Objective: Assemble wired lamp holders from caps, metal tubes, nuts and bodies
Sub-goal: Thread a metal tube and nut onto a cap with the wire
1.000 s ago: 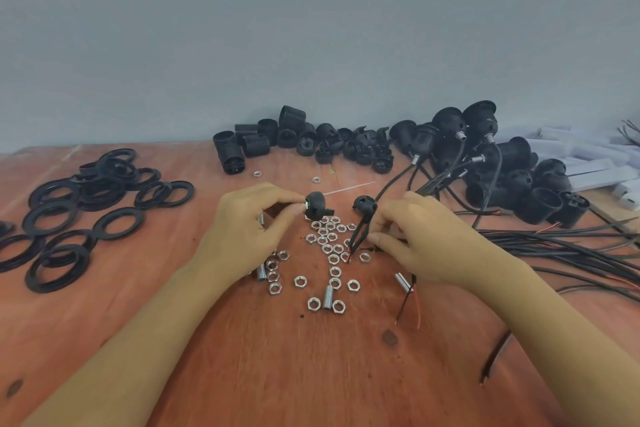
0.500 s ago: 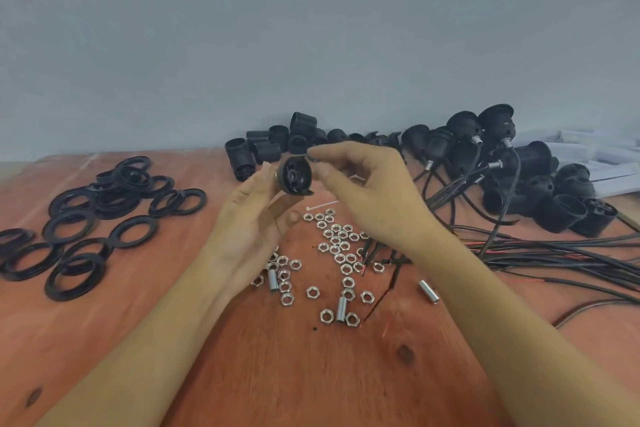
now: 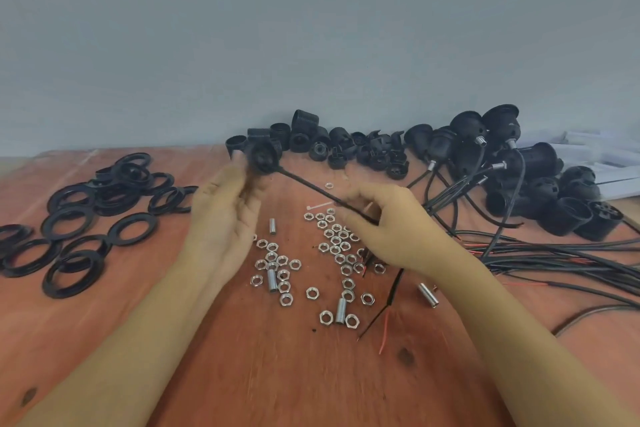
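Two hands are working just above the worktop (image 3: 277, 374). The left hand (image 3: 221, 218) is holding a black cap (image 3: 262, 159) up at its fingertips, over the back-centre of the wood and just in front of the pile of loose black bodies (image 3: 311, 139). That bit is showing blurred, so I can't tell the exact finger placement. A black wire (image 3: 311, 188) is running from the cap down & right into the right hand (image 3: 391, 229), which is pinching it btwn thumb and curled fingers. Below that hand the wire is lying on the worktop, splitting into a red and a black strand.

Nuts (image 3: 332, 243) are lying scattered under and btwn both hands, w/ a few short metal tubes (image 3: 272, 279) mixed in among them. Black rings (image 3: 79, 218) are sitting heaped at the left side. Finished holders (image 3: 502, 156) are piling up at the back right, their leads (image 3: 571, 260) trailing off to the right edge. A white cable tie (image 3: 318, 206) is lying near the nuts, under the stretched wire.
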